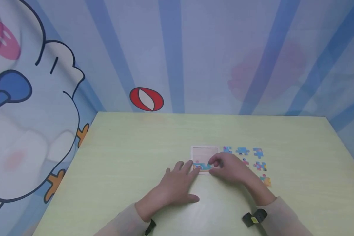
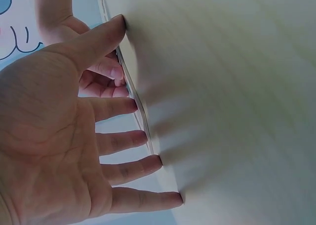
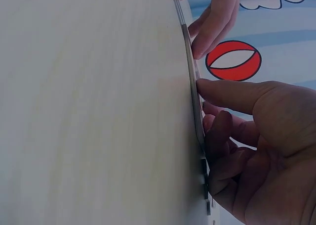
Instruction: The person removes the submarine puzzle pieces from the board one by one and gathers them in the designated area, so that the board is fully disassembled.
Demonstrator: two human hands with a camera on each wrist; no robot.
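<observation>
A small square jigsaw tray point(image 1: 205, 150) with a pale rim lies on the table. Joined puzzle pieces point(image 1: 203, 167) in blue and orange fill part of its lower side. My left hand point(image 1: 177, 185) is spread with straight fingers; its fingertips rest at the tray's left and lower left edge, thumb off to the near side. At the right end of the joined strip, my right hand point(image 1: 230, 167) bends its thumb and fingers about a puzzle piece mostly hidden by them. In the right wrist view, that thumb point(image 3: 227, 94) touches the tray edge point(image 3: 193, 81).
Loose puzzle pieces lie in rough rows right of the tray, among them a blue piece point(image 1: 242, 151), a multicoloured piece point(image 1: 260, 166) and an orange piece point(image 1: 266, 180). The right forearm passes over part of them. A patterned cloth wall point(image 1: 194, 59) stands behind the table point(image 1: 129, 144).
</observation>
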